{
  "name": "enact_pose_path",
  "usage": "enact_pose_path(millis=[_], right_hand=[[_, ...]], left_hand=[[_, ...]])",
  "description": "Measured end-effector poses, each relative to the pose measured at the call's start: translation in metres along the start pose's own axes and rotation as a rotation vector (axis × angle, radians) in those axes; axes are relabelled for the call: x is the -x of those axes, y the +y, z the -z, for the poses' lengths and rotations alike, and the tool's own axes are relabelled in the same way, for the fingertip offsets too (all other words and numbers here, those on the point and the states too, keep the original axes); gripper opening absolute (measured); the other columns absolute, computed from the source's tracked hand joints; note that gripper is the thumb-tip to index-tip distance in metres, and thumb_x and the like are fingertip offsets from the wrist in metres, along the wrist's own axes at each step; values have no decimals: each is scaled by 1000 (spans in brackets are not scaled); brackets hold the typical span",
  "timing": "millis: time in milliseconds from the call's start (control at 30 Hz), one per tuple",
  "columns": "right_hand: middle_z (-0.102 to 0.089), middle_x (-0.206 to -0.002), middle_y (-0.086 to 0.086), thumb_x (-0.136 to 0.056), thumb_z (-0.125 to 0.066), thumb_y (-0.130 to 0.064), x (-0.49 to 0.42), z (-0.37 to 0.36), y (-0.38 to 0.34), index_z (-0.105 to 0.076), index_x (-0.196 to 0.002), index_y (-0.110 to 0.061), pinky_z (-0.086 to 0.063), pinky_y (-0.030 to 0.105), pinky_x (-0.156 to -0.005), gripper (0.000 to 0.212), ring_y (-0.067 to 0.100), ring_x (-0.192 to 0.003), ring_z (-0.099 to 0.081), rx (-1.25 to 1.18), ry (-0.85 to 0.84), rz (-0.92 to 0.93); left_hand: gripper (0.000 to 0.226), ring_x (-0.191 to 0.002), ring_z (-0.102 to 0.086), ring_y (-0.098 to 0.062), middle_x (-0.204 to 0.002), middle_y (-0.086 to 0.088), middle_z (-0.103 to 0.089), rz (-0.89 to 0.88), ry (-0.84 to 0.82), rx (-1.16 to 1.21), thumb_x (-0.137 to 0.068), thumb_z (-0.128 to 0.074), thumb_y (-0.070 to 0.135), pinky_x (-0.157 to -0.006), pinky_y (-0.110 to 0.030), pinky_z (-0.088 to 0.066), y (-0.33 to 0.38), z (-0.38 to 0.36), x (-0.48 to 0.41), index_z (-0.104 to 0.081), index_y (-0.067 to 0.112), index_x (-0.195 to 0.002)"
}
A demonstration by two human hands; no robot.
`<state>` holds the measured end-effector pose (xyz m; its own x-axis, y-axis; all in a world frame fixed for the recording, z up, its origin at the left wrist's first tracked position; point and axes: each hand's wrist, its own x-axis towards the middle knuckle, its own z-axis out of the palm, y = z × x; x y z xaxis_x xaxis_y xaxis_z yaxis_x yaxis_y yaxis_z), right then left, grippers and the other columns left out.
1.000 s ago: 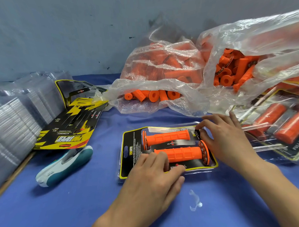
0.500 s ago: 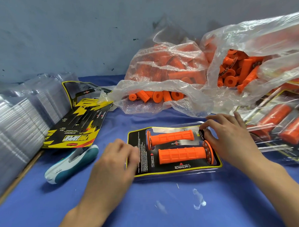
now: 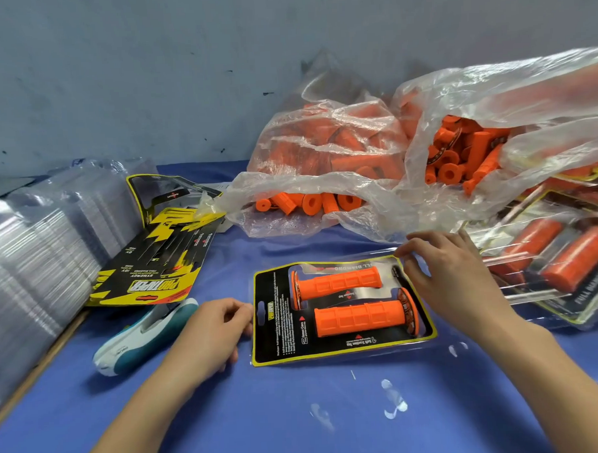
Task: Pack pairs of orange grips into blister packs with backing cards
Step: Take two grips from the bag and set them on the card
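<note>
The pack (image 3: 278, 330) lies flat mid-table on the blue cloth (image 3: 264, 416), with two grips (image 3: 360, 319) seated over its card. Closing it is the step in hand. The right hand (image 3: 447, 278) pinches the far right corner. The left hand (image 3: 209, 333), fingers curled, seems to pinch the left edge (the thumb hides the contact). Next, I'd judge, the edges need pressing shut all round. A second ago the left hand lay flat on the near edge; it has since moved left.

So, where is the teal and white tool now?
Head view: the teal and white tool lies at left on the blue cloth, below the backing cards, beside the left hand.
</note>
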<state>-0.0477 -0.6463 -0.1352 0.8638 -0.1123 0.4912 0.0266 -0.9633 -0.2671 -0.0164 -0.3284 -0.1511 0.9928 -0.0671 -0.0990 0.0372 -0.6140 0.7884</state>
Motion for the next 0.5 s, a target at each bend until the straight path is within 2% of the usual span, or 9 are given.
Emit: enact_pose_path(millis=[33,133,267,400,500], right_hand=[[-67,-113,6,-92,-62,-16,0,3,-1,-72,-100,-16,-33,55,-106,13,35,-108,-57,-22,37,4],[-68,-106,3,-91,-62,-10,2,13,-4,-71,-103,-17,-41,48,-97,17,32,-101,-56,-103,171,-3],[-68,-107,8,-89,-59,-9,9,33,11,-68,-109,-18,-41,46,-94,23,35,-100,-56,-88,290,-134],[-59,-125,20,-91,-55,-18,17,49,43,-62,-124,-14,-31,52,-108,34,41,-120,-47,70,223,-444],[-49,-134,25,-94,-52,-31,22,59,59,-54,-133,-13,-23,53,-111,42,45,-126,-40,106,165,-633]], left_hand=[[31,-40,-48,-16,-65,-2,-66,0,-2,3,-100,-50,29,-39,-23,-36,1,0,-1,-65,11,-80],[34,-32,-43,-13,-49,-2,-59,13,-9,4,-101,-51,29,-34,-18,-31,3,0,-3,-62,9,-77],[36,-32,-43,-15,-44,-4,-56,29,-6,19,-101,-51,29,-36,-18,-34,1,6,-7,-60,7,-74],[39,-34,-44,-16,-45,-6,-57,55,41,2,-101,-51,29,-45,-24,-37,-8,15,-11,-59,4,-73],[38,-34,-45,-15,-45,-6,-58,64,72,-6,-100,-51,29,-44,-24,-37,-12,19,-13,-60,3,-74]])
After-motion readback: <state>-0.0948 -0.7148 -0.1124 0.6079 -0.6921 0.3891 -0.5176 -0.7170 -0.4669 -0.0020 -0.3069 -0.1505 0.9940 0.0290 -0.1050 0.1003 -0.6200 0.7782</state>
